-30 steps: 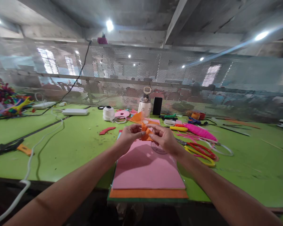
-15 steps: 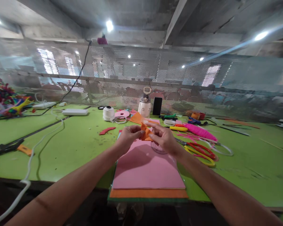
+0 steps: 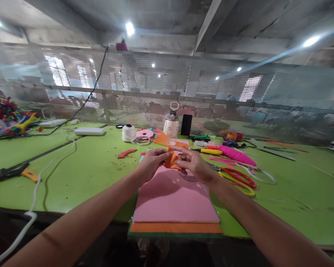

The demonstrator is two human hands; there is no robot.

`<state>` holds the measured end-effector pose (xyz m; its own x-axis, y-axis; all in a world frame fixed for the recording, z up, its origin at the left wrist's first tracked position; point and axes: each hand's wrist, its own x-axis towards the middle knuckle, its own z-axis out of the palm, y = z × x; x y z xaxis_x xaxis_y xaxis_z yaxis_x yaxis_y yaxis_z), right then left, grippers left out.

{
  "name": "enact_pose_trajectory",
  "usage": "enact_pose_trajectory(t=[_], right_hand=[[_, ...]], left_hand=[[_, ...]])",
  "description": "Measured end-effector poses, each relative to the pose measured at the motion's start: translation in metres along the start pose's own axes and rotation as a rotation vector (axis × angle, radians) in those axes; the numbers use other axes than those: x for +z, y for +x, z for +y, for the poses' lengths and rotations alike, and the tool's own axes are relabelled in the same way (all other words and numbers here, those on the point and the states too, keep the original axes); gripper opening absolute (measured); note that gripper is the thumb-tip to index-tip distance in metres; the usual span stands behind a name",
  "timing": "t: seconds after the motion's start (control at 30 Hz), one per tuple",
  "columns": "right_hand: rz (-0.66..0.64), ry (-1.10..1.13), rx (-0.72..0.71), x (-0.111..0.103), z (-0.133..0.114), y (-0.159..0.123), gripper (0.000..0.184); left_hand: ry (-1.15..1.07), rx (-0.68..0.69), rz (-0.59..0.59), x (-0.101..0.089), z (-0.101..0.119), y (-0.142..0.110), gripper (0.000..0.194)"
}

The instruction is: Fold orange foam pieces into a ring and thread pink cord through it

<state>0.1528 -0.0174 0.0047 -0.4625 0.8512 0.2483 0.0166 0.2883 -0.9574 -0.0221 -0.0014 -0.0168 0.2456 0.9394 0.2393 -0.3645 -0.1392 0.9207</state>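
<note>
Both my hands meet above the far end of a pink sheet that tops a stack with an orange sheet under it. My left hand pinches the left side of a small orange piece. My right hand pinches its right side, fingers closed on it. The piece is held just above the table, partly hidden by my fingers.
On the green table: red and yellow scissors, a pink bundle, a white thread spool, a bottle, a phone, a larger orange sheet, a white cable. Colourful scraps lie far left. Mesh fence behind.
The hands have barely shifted; my fingers have worked the orange piece a little lower and flatter between them. The view has moved slightly.
</note>
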Motion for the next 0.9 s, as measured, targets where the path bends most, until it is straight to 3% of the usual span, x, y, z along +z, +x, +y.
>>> enact_pose_trajectory(t=[0.17,0.9], right_hand=[[-0.040,0.062,0.030,0.000,0.002,0.000,0.062],[-0.047,-0.010,-0.088,-0.002,0.005,-0.001,0.048]], left_hand=[[-0.049,-0.019,-0.005,0.002,-0.001,-0.001,0.015],[-0.102,-0.100,0.005,0.001,0.012,-0.002,0.014]])
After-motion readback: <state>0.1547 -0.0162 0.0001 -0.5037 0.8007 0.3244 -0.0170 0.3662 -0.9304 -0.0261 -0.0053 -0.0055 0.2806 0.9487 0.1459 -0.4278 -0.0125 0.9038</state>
